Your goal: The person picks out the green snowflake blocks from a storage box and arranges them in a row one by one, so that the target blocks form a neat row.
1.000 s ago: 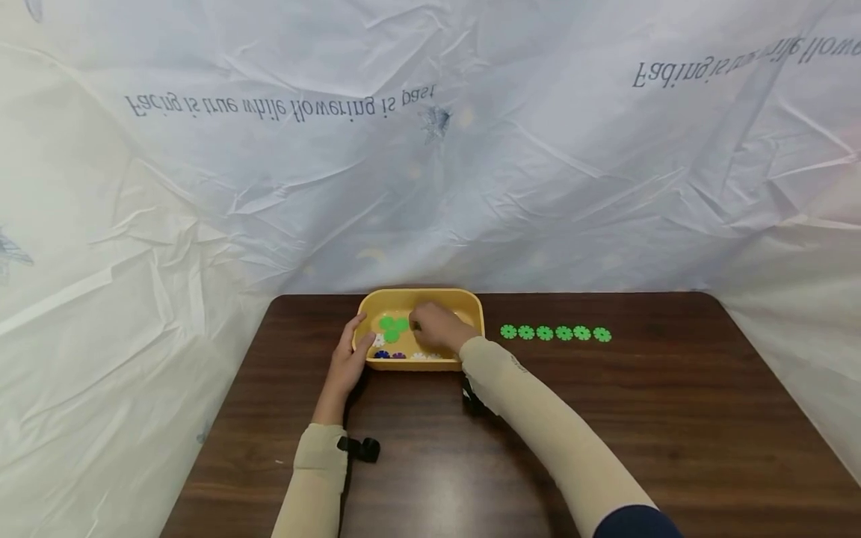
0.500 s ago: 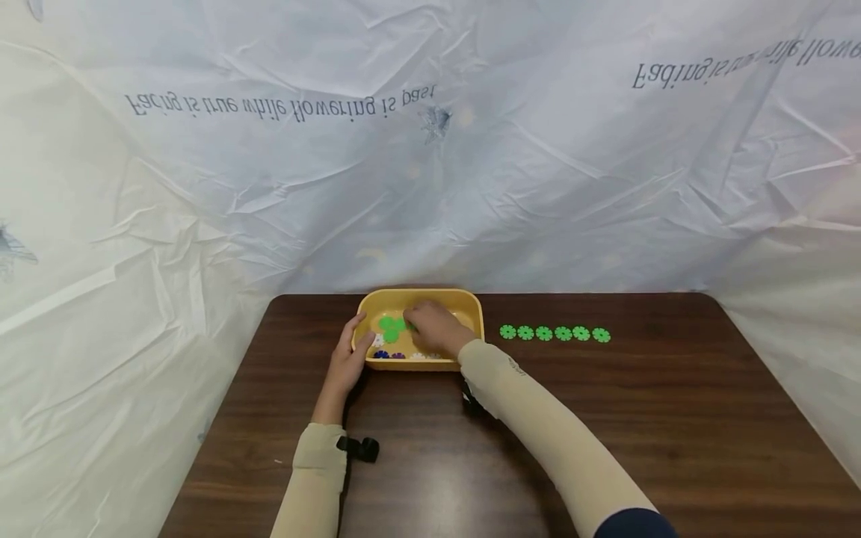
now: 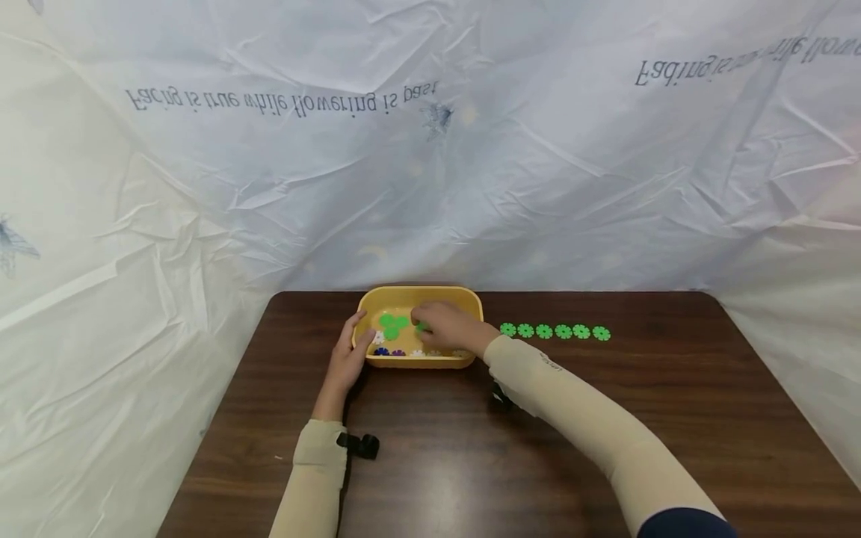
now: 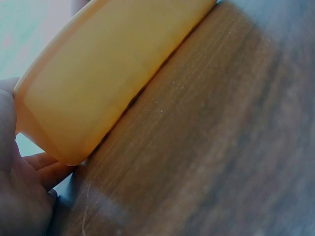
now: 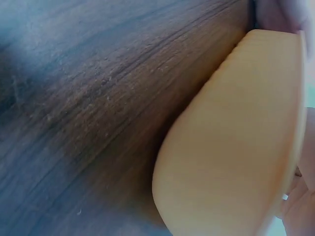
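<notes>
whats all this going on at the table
A person is handling green flower-shaped pieces from a yellow tray on a dark wooden table. The left hand grips the tray's left end, while the right hand is over the inside of the tray, pinching a green piece. Other green pieces lie in the tray, along with white, blue and purple ones. Six more sit in a row on the table, to the tray's right.
</notes>
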`<state>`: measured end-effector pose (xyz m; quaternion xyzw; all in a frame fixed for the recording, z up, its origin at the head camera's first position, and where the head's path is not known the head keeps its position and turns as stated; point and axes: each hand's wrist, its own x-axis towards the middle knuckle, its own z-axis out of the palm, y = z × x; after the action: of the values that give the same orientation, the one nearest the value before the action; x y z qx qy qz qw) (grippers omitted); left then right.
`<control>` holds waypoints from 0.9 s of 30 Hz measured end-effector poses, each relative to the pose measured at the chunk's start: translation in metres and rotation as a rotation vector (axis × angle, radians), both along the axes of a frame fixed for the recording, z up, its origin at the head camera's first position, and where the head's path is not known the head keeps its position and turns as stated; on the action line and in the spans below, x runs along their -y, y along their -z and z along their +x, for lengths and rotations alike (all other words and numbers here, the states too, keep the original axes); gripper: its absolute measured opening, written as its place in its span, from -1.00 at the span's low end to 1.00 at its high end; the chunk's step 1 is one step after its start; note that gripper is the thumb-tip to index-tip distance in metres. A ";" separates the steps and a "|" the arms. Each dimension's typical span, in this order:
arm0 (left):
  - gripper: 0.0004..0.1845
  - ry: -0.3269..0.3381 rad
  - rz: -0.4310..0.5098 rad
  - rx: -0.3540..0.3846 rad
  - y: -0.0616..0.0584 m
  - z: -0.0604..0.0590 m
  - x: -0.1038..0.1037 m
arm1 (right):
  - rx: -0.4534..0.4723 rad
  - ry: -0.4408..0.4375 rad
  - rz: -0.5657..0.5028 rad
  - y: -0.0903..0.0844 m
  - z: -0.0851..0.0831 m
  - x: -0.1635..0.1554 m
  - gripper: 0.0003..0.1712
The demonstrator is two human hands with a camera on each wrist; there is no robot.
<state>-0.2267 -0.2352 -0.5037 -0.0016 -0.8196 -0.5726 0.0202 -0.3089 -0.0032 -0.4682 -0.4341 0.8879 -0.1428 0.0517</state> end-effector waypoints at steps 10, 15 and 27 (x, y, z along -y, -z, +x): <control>-0.36 -0.001 0.008 0.006 0.001 -0.001 0.000 | 0.083 0.023 -0.064 -0.011 0.005 -0.032 -0.71; -0.37 0.000 0.007 -0.006 0.000 -0.001 0.001 | 0.064 0.034 -0.107 -0.012 0.007 -0.049 -0.75; -0.36 0.002 0.012 0.010 0.001 0.000 0.001 | -0.034 0.038 -0.155 -0.014 0.022 -0.078 -0.79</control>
<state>-0.2269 -0.2364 -0.5050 0.0005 -0.8163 -0.5774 0.0156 -0.2871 0.0746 -0.4547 -0.4223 0.8831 -0.2045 0.0001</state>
